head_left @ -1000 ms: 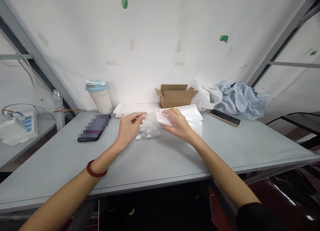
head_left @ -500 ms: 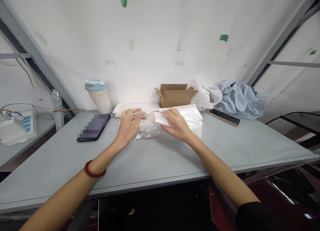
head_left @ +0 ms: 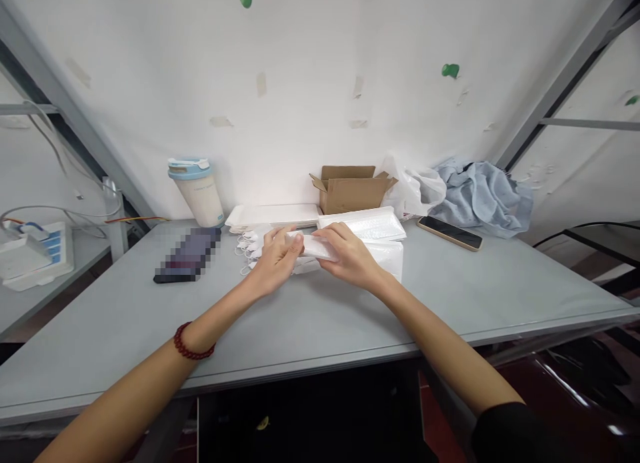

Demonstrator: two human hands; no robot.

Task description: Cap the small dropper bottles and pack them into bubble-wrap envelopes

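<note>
Both my hands meet over the middle of the grey table [head_left: 320,316]. My left hand [head_left: 277,261] and my right hand [head_left: 350,255] are closed on the two ends of a small white packet [head_left: 315,247] held between them. Under and to the left of the hands lies a loose pile of small white pieces with loops [head_left: 250,244]. Just behind my right hand sits a stack of white bubble-wrap bags [head_left: 373,231]. A red bead bracelet [head_left: 193,345] is on my left wrist.
A dark phone [head_left: 187,263] lies left of the hands, with a blue-lidded cup [head_left: 197,191] behind it. White flat trays [head_left: 273,215], an open cardboard box [head_left: 350,188], a plastic bag [head_left: 415,189], a blue cloth [head_left: 483,195] and a second phone [head_left: 450,233] line the back. A power strip [head_left: 33,255] is far left.
My left hand has come right and closed on the near end of the white packet. The packet has dropped lower, closer to the table.
</note>
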